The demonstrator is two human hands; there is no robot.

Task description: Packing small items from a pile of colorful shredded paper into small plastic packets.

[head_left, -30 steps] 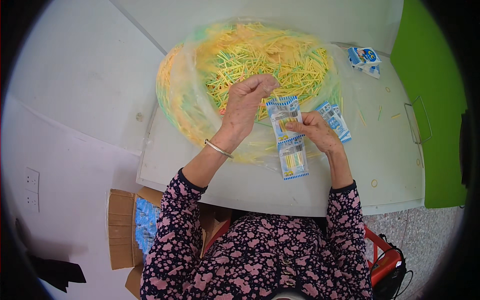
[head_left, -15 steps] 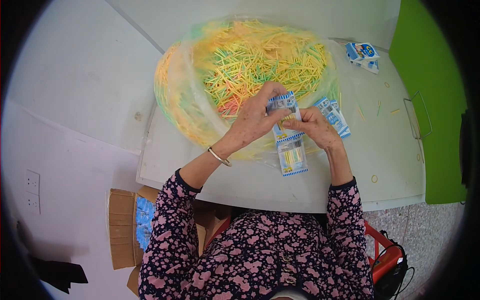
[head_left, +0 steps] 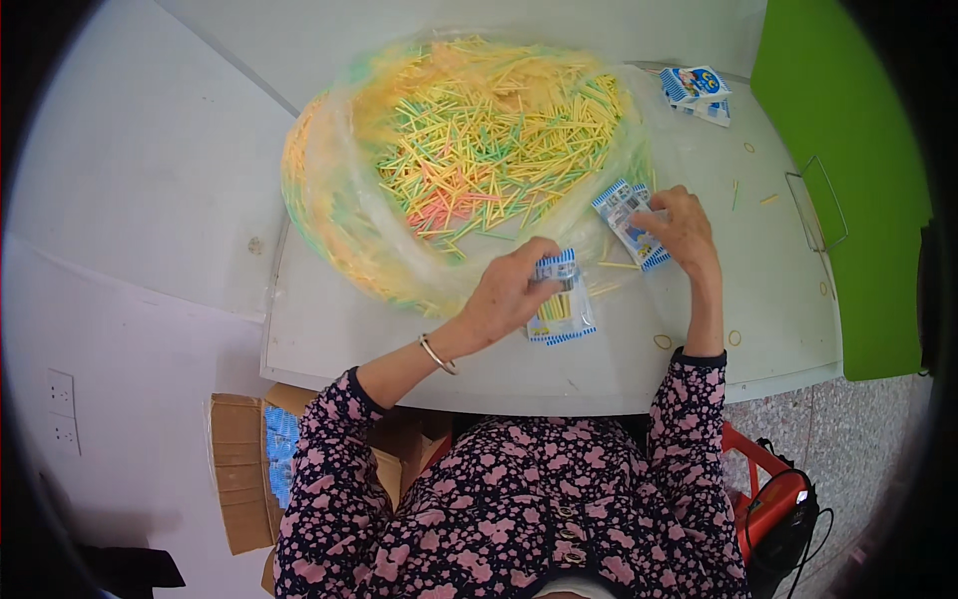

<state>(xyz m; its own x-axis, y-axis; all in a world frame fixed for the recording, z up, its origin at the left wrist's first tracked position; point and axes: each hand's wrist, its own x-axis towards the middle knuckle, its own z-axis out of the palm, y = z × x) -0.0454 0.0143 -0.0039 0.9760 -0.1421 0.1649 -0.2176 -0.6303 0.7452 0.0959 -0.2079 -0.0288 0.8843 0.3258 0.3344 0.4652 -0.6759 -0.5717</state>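
My left hand (head_left: 507,295) is closed on the upper end of small clear-and-blue packets (head_left: 567,309) with pale coloured sticks inside, held over the table near its front edge. They overlap, and my fingers hide part of them. To the right, my right hand (head_left: 687,235) has its curled thumb and fingers at the edge of more blue-and-white packets (head_left: 629,228) lying by the bag. Behind both hands sits a large clear plastic bag (head_left: 344,200), its mouth wide, full of thin yellow, green, orange and pink sticks (head_left: 499,140).
Blue-and-white packs (head_left: 696,88) lie at the back right. Rubber bands (head_left: 734,338) and loose sticks (head_left: 769,200) are scattered on the right of the white table (head_left: 479,379). A green panel (head_left: 848,200) with a wire handle borders it. A cardboard box (head_left: 239,469) holding blue packets stands below left.
My right hand has left the packets in my left hand and moved right to those lying on the table. My left hand has lowered its packets toward the table's front. The view has shifted slightly.
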